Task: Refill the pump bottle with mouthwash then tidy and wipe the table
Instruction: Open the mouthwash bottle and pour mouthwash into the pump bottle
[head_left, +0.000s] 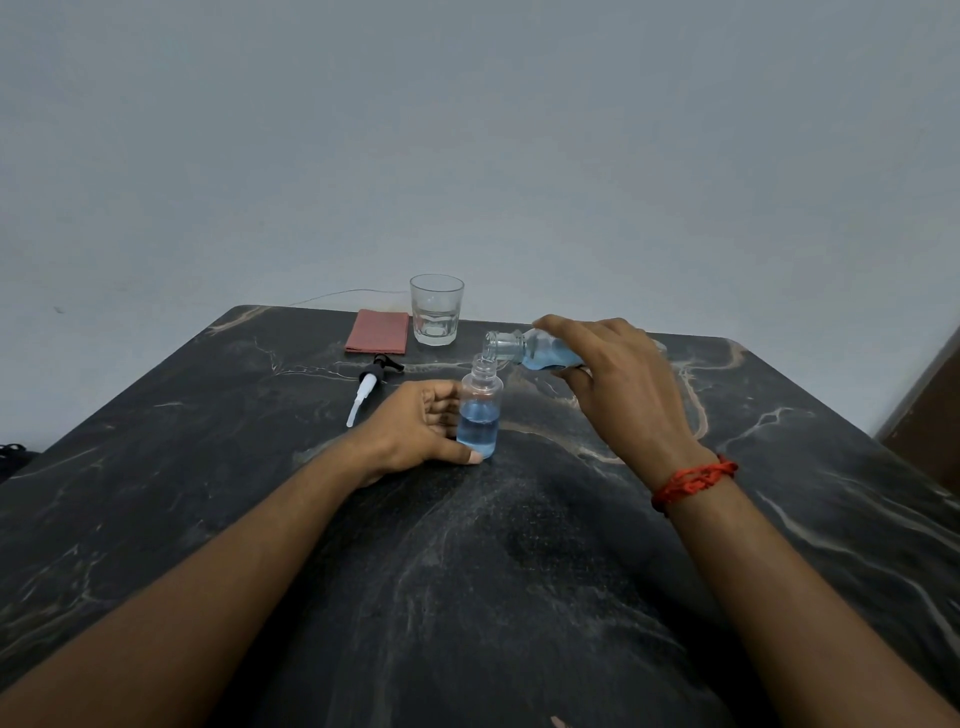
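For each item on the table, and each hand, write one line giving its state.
Small bottle: upright, uncapped, partly filled with blue liquid.
Mouthwash bottle: tipped, open mouth over the small bottle.
Pump head: off, lying flat.
Glass: upright, looks empty.
Red cloth: folded.
Left hand: steadying small bottle.
Right hand: gripping mouthwash bottle.

There is one table (519, 597), dark with pale veins. On it or over it are two bottles: one small clear pump bottle (480, 410) standing upright, part full of blue liquid, and one mouthwash bottle (535, 349) tipped on its side above it. There is one drinking glass (436, 309) near the far edge, one folded red cloth (377, 331) beside it, and one loose pump head (370, 383) lying flat. Two hands show: one left hand (415, 428) and one right hand (621, 382). One red thread band (693, 482) circles the right wrist.
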